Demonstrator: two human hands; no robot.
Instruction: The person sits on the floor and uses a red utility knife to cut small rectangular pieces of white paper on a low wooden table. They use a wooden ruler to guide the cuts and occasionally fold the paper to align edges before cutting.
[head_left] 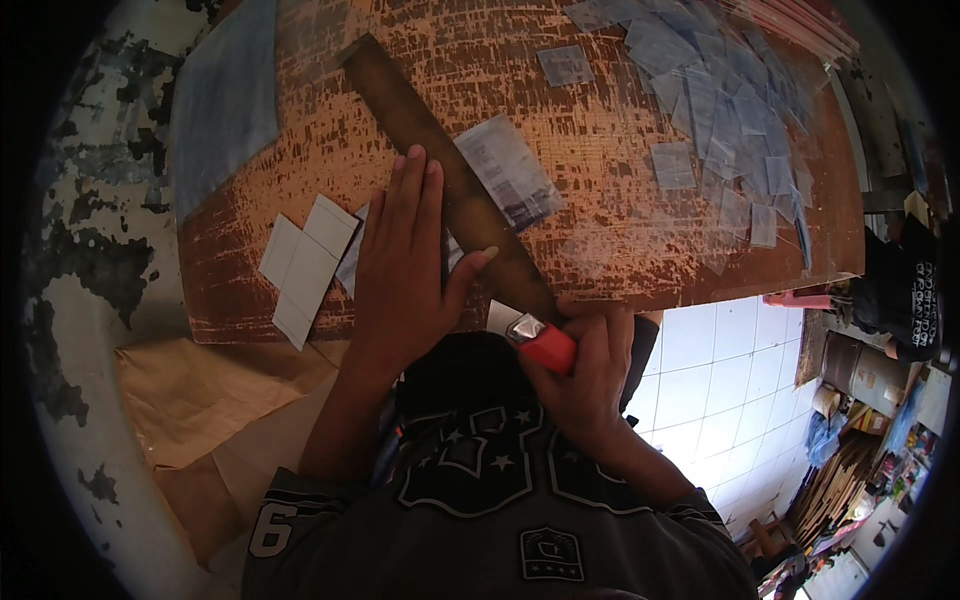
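Note:
My left hand [405, 230] lies flat with its fingers stretched out, pressing along the edge of a long brown straightedge [440, 150]. The straightedge runs diagonally across the worn table, down to the near edge. Beneath it is a clear plastic sheet [508, 172], showing on both sides and partly covered by my hand. In my right hand [595, 365] is a red utility knife [545, 343] with a wide metal blade, held at the table's near edge by the straightedge's lower end. White card pieces with drawn lines [308, 265] lie left of my left hand.
Many small clear plastic squares [720, 110] are heaped at the table's [620, 250] far right. A larger bluish plastic sheet [225, 110] covers the far left. Brown paper [215, 385] lies below the left edge. A peeling wall [90, 230] stands left; another person [900, 290] is at right.

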